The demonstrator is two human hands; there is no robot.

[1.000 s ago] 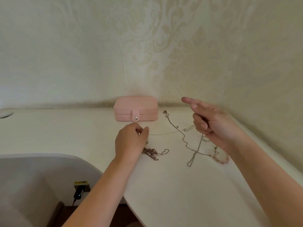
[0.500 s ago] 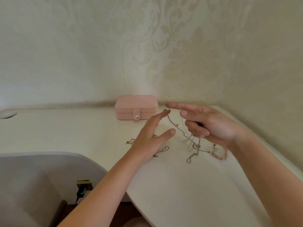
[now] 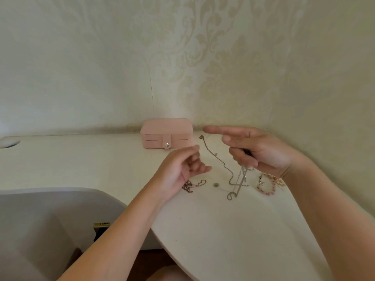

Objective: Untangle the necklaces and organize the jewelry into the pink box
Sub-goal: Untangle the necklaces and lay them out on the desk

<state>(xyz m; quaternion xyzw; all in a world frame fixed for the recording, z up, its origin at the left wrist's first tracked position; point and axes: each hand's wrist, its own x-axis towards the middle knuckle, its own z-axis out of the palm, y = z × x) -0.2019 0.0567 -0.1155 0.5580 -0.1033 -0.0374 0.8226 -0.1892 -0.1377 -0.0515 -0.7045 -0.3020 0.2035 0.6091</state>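
Across the back and right side, pale matte wallpaper with a raised damask scroll. Below, a smooth white desk, front edge curving in a broad sweep.

At the desk's back, against the wall, the pink box: a rounded rectangle, soft leather-like skin, lid down, strap tab fastened by a shiny metal snap.

Right of the box and raised off the desk, the right hand, index finger straight and pointing left, other fingers curled; grip clenched on the upper run of the silver chain, fine-linked, hanging slack, looping on the desk and trailing in a wavy line to a small charm near the box.

In front of the box, the left hand, fingers curled inward, thumb up; cannot tell whether its grip has anything in it.

Beside the right wrist, flat on the desk, a bead bracelet of round pink beads with gold fittings.

Just under the left wrist, a dark chain bunched in a knotty clump.

Between that and the silver loops, a tiny round disc.
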